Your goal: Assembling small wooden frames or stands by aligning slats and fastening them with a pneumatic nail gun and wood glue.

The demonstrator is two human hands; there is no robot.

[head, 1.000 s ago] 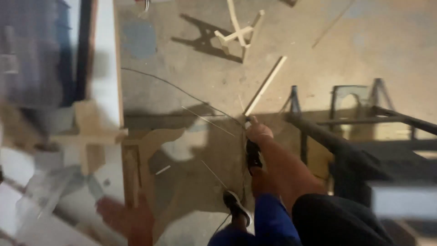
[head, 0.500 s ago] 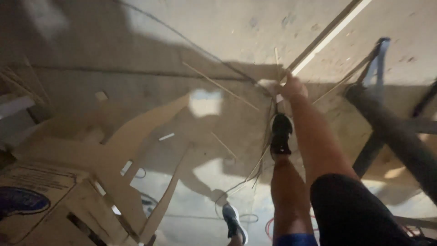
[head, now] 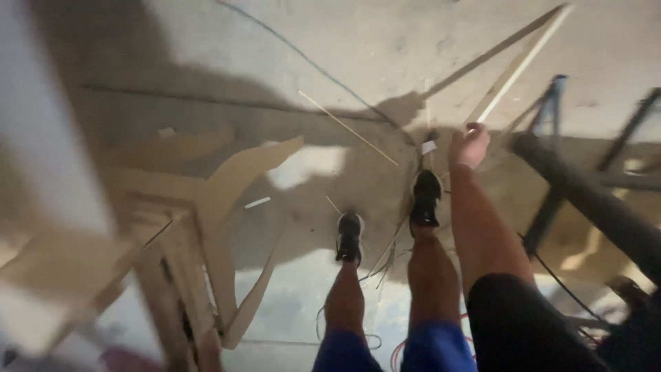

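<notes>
- We are reaching down with our right hand (head: pixel 469 145); its fingers are curling closed around the near end of a long thin wooden strip (head: pixel 521 67) that is running away up and to the right across the concrete floor (head: pixel 385 48).
- Our left hand is not showing in the head view, so we cannot tell what its fingers are doing.
- The strip is lying low and slanted, its far end pointing toward the upper right corner, its near end sitting in our grip just above our right shoe (head: pixel 425 198).
- Risk: the strip is long and thin, so we are judging that lifting it by one end may be letting the far end drag, whip or snap.
- Risk: the dark metal frame (head: pixel 585 200) is standing just beside our right arm; swinging the strip sideways could be knocking it against that frame.
- Risk: loose cables (head: pixel 310 62) and thin sticks (head: pixel 348 127) are lying around both shoes, the left shoe (head: pixel 349 238) included; stepping while bending could be catching a foot.
- Risk: cardboard offcuts (head: pixel 234 179) are lying spread to the left, near a wooden frame (head: pixel 172 289); they may be sliding underfoot.
- The picture is blurring, so we are treating the grip as likely but not fully certain.
</notes>
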